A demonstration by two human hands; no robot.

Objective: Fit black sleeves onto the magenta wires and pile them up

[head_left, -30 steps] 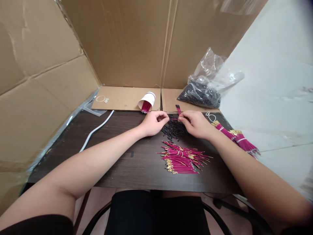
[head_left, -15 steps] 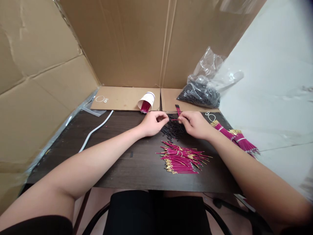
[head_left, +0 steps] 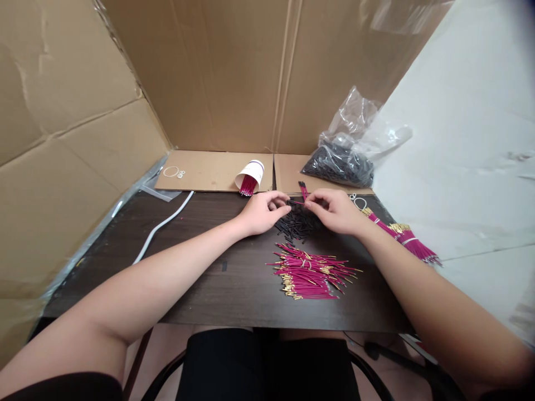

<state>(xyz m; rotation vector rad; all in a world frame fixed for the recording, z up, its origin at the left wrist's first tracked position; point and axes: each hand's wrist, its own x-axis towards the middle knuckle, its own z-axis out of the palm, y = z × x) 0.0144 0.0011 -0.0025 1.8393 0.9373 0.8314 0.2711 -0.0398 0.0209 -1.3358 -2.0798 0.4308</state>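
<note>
My left hand [head_left: 262,211] and my right hand [head_left: 334,210] meet at the far middle of the dark table [head_left: 200,267]. Between their fingertips runs a thin magenta wire [head_left: 297,203]. My right hand also grips a small bunch of magenta wires with black ends [head_left: 303,189] that sticks up behind it. What my left fingertips pinch at the wire's end is too small to make out. Just below both hands lies a heap of short black tubes [head_left: 297,225]. Nearer to me is a loose pile of magenta wires with gold tips [head_left: 311,271].
A tipped paper cup [head_left: 251,175] holds magenta wires at the back. A clear bag of black tubes [head_left: 340,161] sits back right. Banded wire bundles [head_left: 403,236] lie at the right edge. A white cable [head_left: 161,225] runs on the left. Cardboard walls [head_left: 209,78] enclose the table.
My hands have stayed together over the black tubes; the left fingertips have closed in toward the right hand along the wire. The view has tilted slightly.
</note>
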